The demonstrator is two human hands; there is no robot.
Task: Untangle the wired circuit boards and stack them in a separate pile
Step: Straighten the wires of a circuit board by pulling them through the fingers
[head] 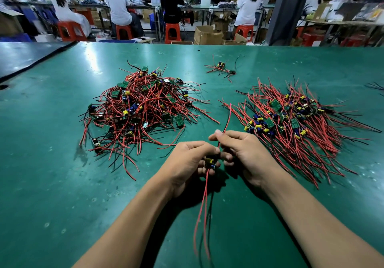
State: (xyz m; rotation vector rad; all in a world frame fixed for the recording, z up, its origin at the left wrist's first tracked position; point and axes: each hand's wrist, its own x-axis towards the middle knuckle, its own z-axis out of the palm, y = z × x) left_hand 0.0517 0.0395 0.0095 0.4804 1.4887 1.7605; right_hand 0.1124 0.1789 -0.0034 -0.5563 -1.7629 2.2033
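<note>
Holding board [211,162] in curled left hand [187,164], pinching its wire [228,120] with right hand [245,153], low over table [62,184], between heap [137,110] and stack [291,122]. Probably best smoothing wire straight slowly, keeping trailing leads [204,195] clear of heap, laying board parallel on stack.
</note>
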